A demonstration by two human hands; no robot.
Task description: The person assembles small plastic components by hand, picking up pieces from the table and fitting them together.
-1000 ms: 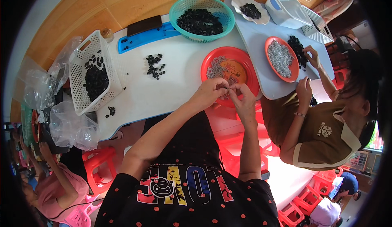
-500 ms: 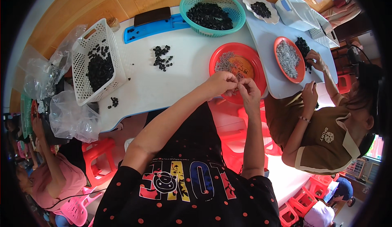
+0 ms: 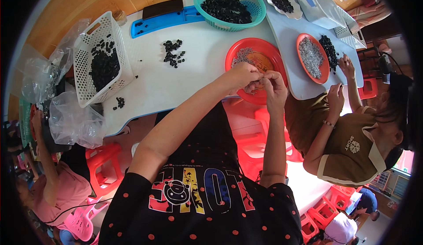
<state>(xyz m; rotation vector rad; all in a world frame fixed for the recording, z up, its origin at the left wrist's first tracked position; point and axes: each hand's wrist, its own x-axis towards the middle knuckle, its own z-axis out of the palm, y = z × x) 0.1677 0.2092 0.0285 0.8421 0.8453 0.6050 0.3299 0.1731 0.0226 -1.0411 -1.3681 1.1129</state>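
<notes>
My left hand (image 3: pixel 245 76) and my right hand (image 3: pixel 275 85) meet over the near side of a round red plate (image 3: pixel 276 56), fingertips pinched together. Whatever sits between the fingertips is too small to make out. On the plate, partly covered by my left hand, lies a heap of small silvery-grey pieces (image 3: pixel 242 55). Left of the plate, a loose cluster of small black pieces (image 3: pixel 173 53) rests on the white table (image 3: pixel 200 75). A smaller group of black pieces (image 3: pixel 119 103) lies by the table's near left edge.
A white basket (image 3: pixel 125 71) and a green basket (image 3: pixel 260 11) hold black pieces. Between them stands a blue tray (image 3: pixel 150 28). Clear plastic bags (image 3: pixel 75 119) hang at the left. At right, a co-worker's hands (image 3: pixel 347 66) are near an orange plate (image 3: pixel 325 71) of silvery pieces.
My hands stay pinched together over the plate, with small finger shifts. The view has tilted slightly, so the table sits higher. The co-worker's far hand has drawn back from the black pile.
</notes>
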